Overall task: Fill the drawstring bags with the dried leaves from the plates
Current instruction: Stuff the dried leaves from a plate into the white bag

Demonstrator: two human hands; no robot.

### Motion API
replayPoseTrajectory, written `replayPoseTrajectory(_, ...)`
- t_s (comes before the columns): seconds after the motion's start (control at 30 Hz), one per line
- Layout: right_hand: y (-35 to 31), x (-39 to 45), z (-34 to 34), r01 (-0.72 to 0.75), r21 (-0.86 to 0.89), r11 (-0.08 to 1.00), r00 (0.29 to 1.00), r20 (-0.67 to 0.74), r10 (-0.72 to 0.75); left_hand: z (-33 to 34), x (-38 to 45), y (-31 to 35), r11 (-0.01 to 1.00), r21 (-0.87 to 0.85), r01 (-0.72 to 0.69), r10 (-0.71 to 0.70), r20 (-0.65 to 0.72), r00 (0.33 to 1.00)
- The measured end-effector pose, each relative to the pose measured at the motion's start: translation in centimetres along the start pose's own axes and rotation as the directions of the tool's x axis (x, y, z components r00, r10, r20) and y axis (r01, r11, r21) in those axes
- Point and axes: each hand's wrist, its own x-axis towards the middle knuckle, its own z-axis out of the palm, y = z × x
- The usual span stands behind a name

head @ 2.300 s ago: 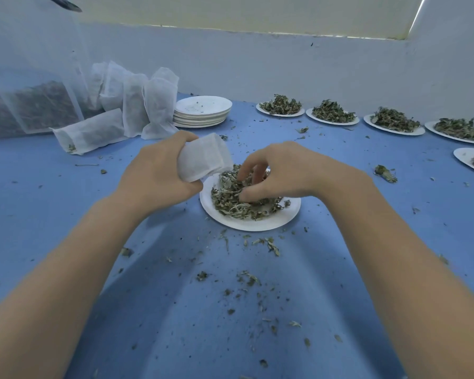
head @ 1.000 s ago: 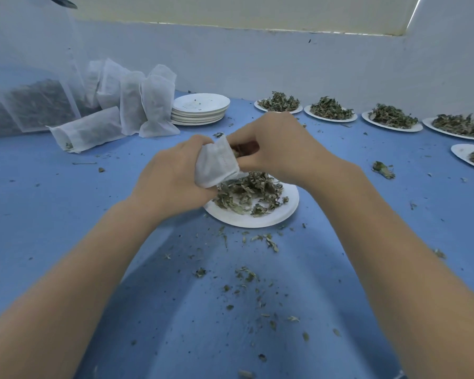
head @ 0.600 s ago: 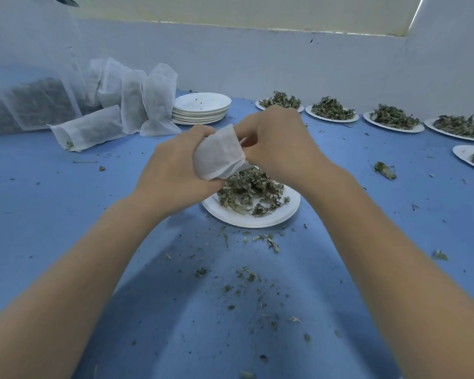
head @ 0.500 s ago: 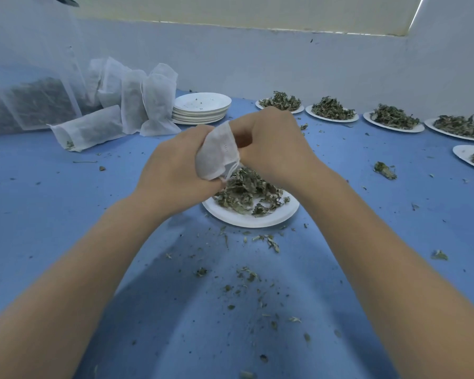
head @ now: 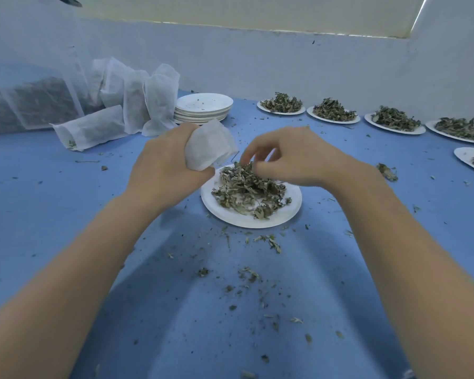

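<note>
- While our left hand clenches a white drawstring bag just above the plate's left edge, our right hand curls its fingertips into the dried leaves.
- Whether those fingertips already pinch leaves, we cannot tell.
- Leaves lie heaped on the white plate on the blue table.
- Filled bags stand far left beside stacked empty plates.

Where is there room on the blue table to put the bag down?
Left of the left hand, in front of the lying filled bag, the table is mostly bare. Around the near plate crumbs lie scattered. The far right is crowded with leaf plates.
</note>
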Motion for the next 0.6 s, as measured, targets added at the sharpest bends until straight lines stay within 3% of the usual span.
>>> replayPoseTrajectory(0.1, -0.5, 0.4, 1.4, 0.045, -0.080, 0.996, 0.985, 0.168, -0.031, -0.1, 0.2, -0.4, 0.999, 0.023, 0.039, -0.039, -0.004, 0.999)
replayPoseTrajectory(0.3, -1.1, 1.1, 3.5, 0.135, -0.272, 0.953, 0.963, 0.261, -0.062, -0.3, 0.2, -0.2, 0.998, 0.040, 0.038, -0.038, 0.006, 0.999)
replayPoseTrajectory(0.47, -0.9, 0.5, 1.4, 0.066, -0.195, 0.979, 0.973, 0.231, -0.019, -0.4, 0.2, -0.3, 0.998, 0.025, 0.052, -0.052, 0.004, 0.999)
replayPoseTrajectory(0.6, -0.9, -0.1, 0.2, -0.056, -0.121, 0.991, 0.895, 0.434, 0.104, -0.4, 0.2, -0.2, 0.998, 0.040, 0.052, -0.053, 0.020, 0.998)
